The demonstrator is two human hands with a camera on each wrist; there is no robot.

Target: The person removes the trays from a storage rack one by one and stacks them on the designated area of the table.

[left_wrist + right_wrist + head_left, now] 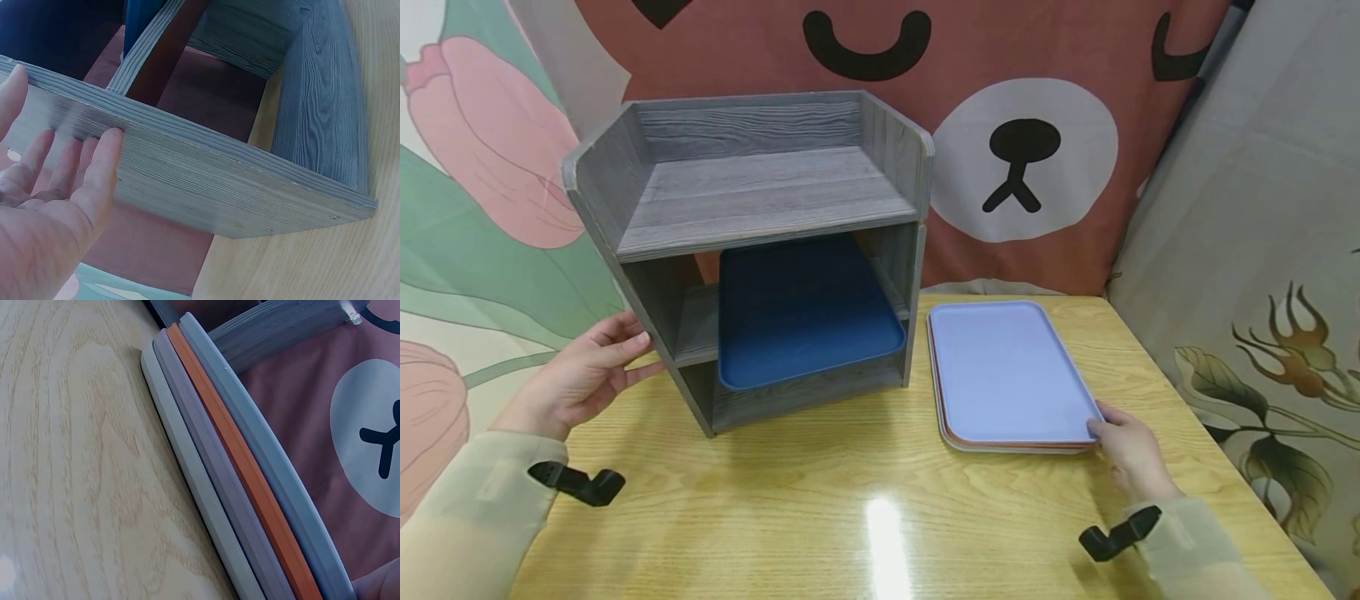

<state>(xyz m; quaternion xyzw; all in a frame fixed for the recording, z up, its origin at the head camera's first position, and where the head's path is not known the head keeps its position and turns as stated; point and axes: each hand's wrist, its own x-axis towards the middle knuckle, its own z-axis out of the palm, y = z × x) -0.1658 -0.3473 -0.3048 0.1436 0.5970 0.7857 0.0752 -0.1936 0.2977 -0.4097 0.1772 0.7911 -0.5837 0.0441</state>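
A grey wood-grain shelf unit (767, 196) stands on the table, with a navy tray (808, 312) lying askew in its middle level and jutting out in front. My left hand (587, 375) is at the unit's left side, its fairly straight fingers (103, 169) against the outer panel and the thumb by the front edge. To the right of the unit, a light blue tray (1011, 375) tops a stack with an orange tray (240, 456), a pale lavender tray (215, 456) and a whitish tray (197, 475). My right hand (1131, 450) pinches the light blue tray's near right corner, thumb on top.
The wooden table (775, 508) runs in front of the unit and stack. A curtain with a bear face (1022, 158) hangs close behind, and flowered cloths hang at the left (497, 142) and right (1262, 250). Black wrist cameras (576, 483) sit on both sleeves.
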